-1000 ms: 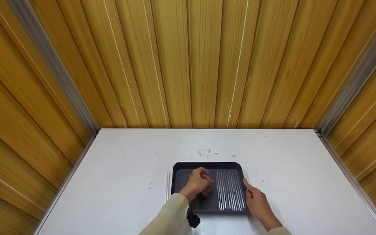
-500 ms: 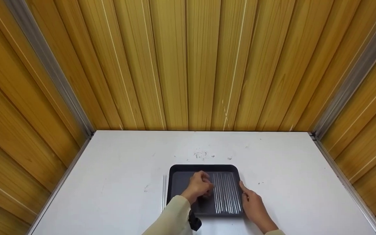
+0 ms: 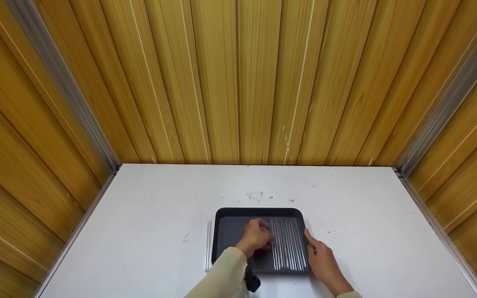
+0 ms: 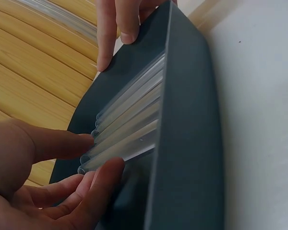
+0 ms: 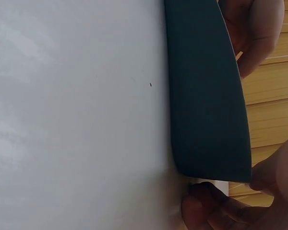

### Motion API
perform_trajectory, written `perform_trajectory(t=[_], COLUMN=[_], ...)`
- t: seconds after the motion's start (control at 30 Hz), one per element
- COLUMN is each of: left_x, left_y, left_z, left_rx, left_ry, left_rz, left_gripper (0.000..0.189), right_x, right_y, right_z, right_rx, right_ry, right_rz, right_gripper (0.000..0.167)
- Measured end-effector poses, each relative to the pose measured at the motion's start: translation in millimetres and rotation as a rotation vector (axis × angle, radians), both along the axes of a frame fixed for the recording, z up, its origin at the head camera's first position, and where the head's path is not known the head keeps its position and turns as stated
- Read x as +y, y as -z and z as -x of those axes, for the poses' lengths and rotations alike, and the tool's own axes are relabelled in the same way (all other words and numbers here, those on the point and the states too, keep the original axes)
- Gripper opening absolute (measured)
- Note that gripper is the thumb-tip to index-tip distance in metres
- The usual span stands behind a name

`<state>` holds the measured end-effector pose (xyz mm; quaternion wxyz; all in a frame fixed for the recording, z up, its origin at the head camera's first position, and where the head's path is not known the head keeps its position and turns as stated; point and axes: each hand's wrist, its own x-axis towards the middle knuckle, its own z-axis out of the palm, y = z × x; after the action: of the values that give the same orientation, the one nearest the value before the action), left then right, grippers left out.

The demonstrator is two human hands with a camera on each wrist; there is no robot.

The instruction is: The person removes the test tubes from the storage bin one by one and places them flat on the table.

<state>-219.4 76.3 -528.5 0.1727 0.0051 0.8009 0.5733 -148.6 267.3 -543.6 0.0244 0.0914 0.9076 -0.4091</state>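
Observation:
A dark baking tray lies on the white table. Clear straight tubes fill its right half in a side-by-side row. My left hand is inside the tray at the left edge of this row, fingers curled. In the left wrist view, its thumb and fingertips close in around the outermost tube; how firmly they grip it, I cannot tell. My right hand holds the tray's right wall, with fingers over the rim in the left wrist view.
Beside the tray's left wall, more clear tubes lie on the white table. Wood-patterned panels stand behind the table and along both sides, with metal posts at the corners.
My left hand has shifted slightly right, up to the edge of the tube row. My right hand keeps its hold on the tray. The view has tilted a little.

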Motion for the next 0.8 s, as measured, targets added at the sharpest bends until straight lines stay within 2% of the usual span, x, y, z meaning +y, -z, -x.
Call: perform_trajectory(t=[0.37, 0.6, 0.8], left_x=[2.6, 7.1, 11.1], left_y=[2.4, 5.0, 5.3], left_z=[-0.4, -0.3, 0.7], left_rx=[-0.009, 0.029, 0.027], left_ry=[0.007, -0.020, -0.036], left_rz=[0.011, 0.056, 0.079], left_gripper=[0.034, 0.033, 0.032], right_x=[-2, -3, -3], right_y=[-1.3, -1.7, -1.1], right_z=[0.1, 0.2, 0.1], right_rx=[0.011, 0.006, 0.026], right_ry=[-0.003, -0.011, -0.015], right_rz=[-0.023, -0.028, -0.037], right_gripper=[0.050, 0.050, 0.049])
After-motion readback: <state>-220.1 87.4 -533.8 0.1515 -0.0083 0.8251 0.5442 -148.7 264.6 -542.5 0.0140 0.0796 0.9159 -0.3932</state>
